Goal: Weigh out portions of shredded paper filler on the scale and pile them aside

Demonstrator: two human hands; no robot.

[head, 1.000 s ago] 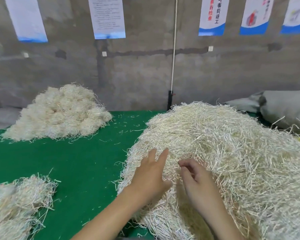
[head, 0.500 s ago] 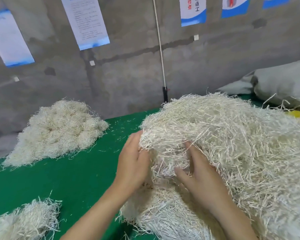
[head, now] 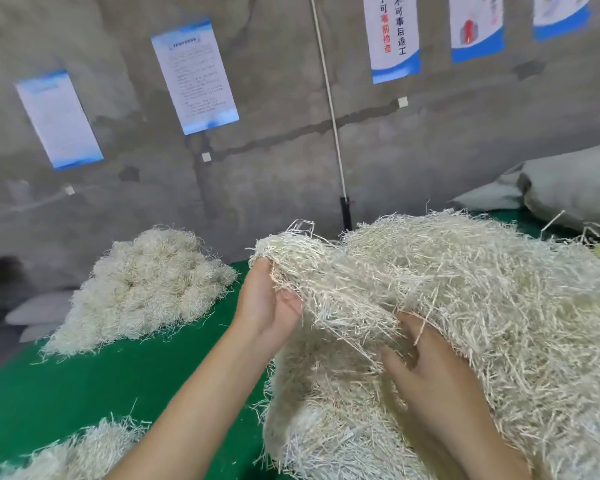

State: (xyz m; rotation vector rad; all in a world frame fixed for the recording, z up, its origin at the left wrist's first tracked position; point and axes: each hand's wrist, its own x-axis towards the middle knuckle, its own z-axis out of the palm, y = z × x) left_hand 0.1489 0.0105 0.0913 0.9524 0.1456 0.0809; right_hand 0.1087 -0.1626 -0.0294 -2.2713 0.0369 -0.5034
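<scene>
A big mound of cream shredded paper filler point(head: 482, 306) fills the right half of the green table point(head: 101, 382). My left hand point(head: 264, 306) grips a lifted tuft of shredded paper point(head: 302, 258) at the mound's left edge, fingertips buried in the strands. My right hand point(head: 426, 372) is pushed into the mound lower down, palm against the paper, fingers partly hidden among the shreds. No scale is in view.
A pile of weighed filler point(head: 146, 285) lies at the back left of the table. Another small heap point(head: 73, 455) sits at the bottom left. Grey sacks point(head: 568, 188) lie at the back right. A concrete wall with posters stands behind.
Both hands have gone from resting on top of the mound to digging in. The left hand has lifted a tuft up and leftward, and the camera has tilted upward.
</scene>
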